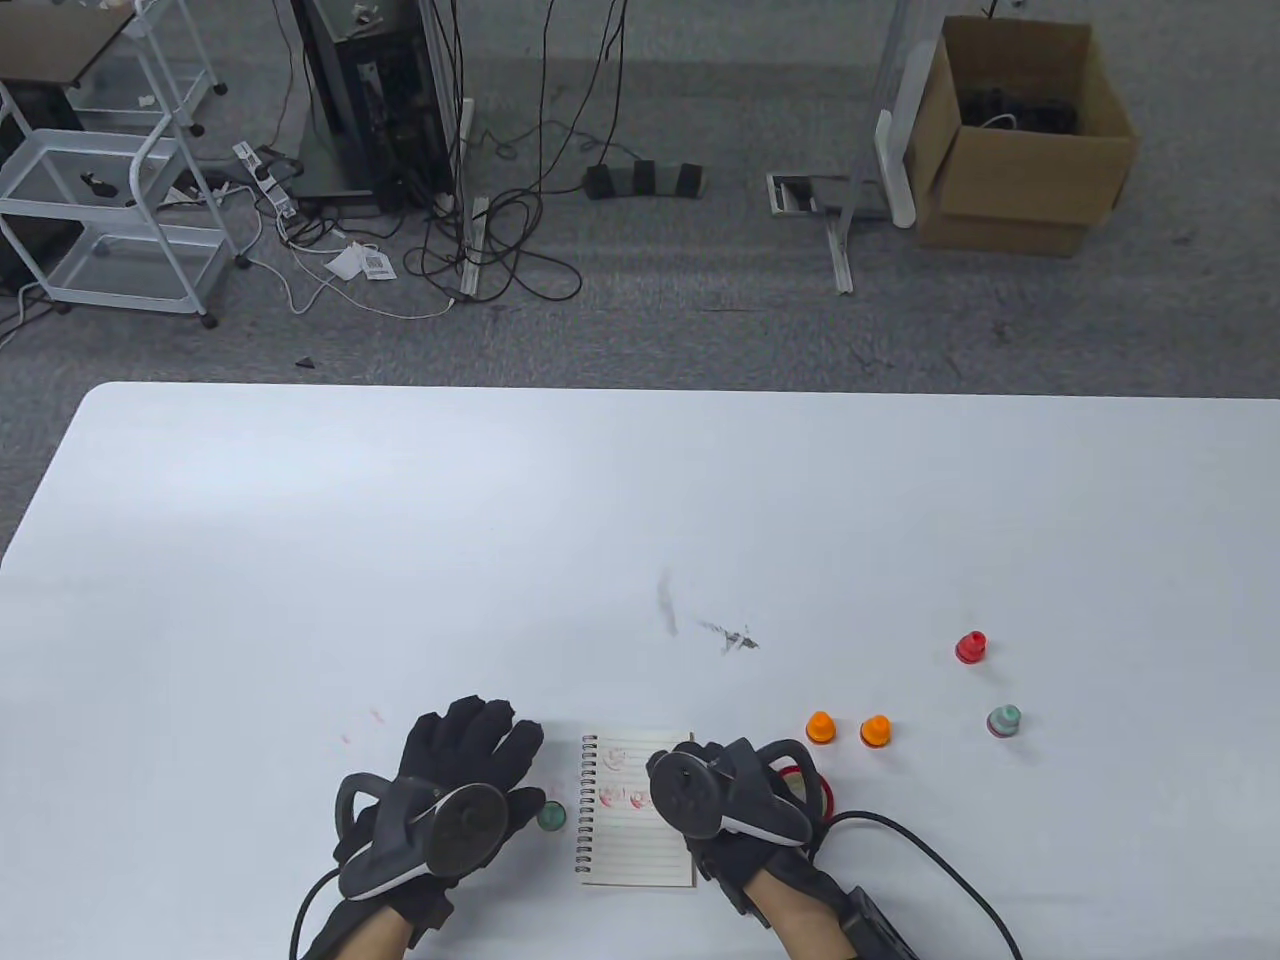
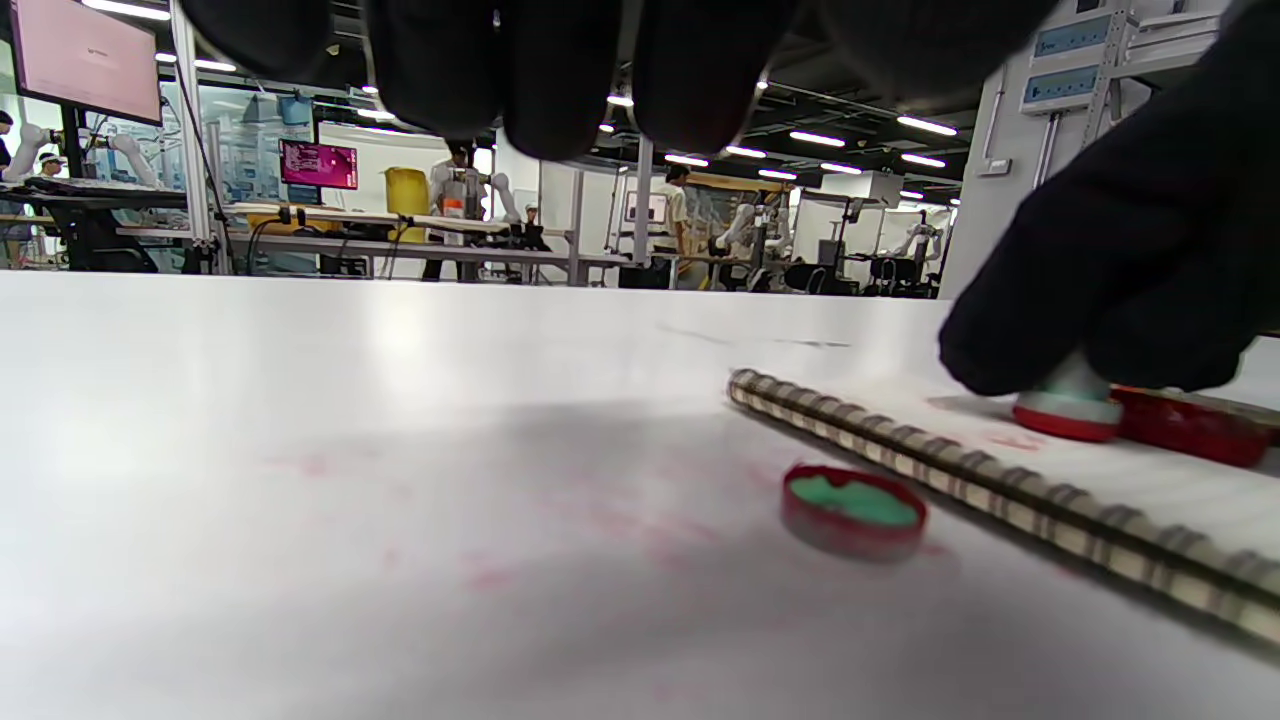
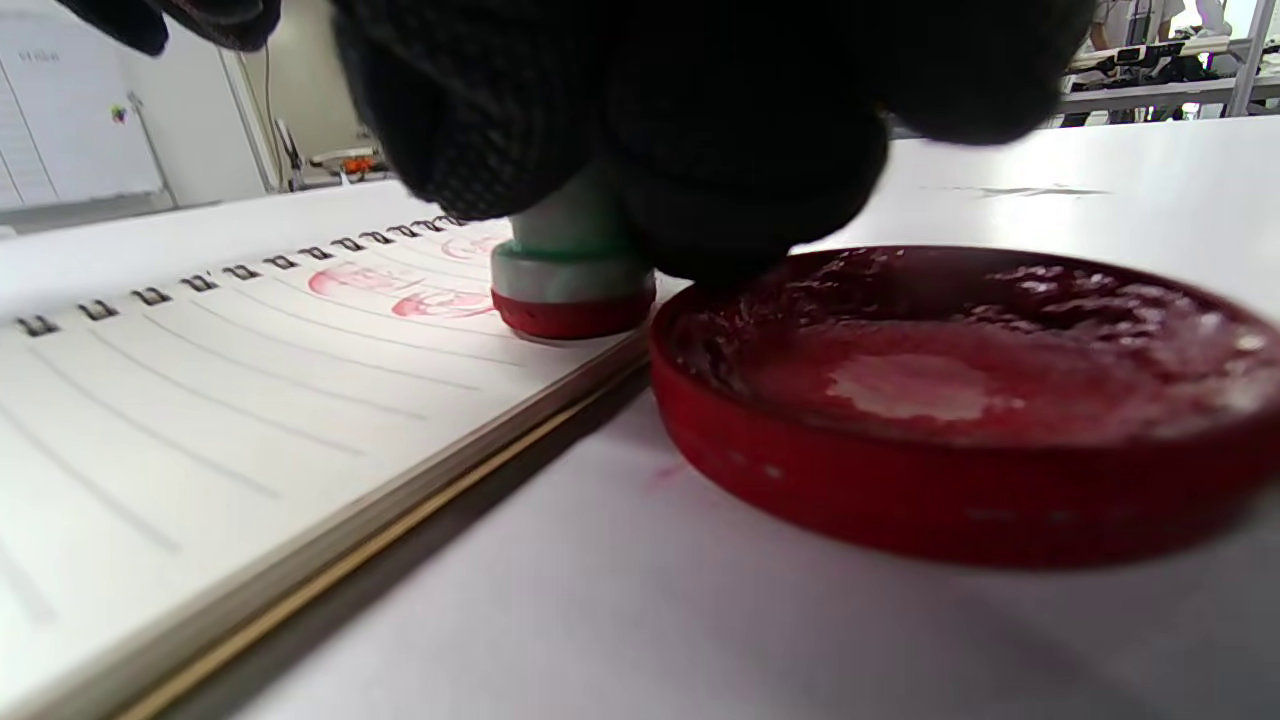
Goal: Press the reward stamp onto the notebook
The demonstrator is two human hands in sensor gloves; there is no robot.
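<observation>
Glossy, seemingly plastic ink pad point(image 3: 960, 400), matt lined-paper notebook point(image 3: 200, 400), knitted-cloth right hand point(image 3: 640, 110).

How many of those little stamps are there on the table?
5. Two orange stamps stand right of the notebook, a red stamp and a green-topped stamp farther right. The right hand presses a fifth stamp onto the page. More may be hidden under the hands.

White table point(image 1: 400, 520) with spiral notebook point(image 1: 630, 840), red ink pad point(image 3: 960, 400), small cap point(image 2: 853, 508), four loose stamps point(image 1: 820, 727).
</observation>
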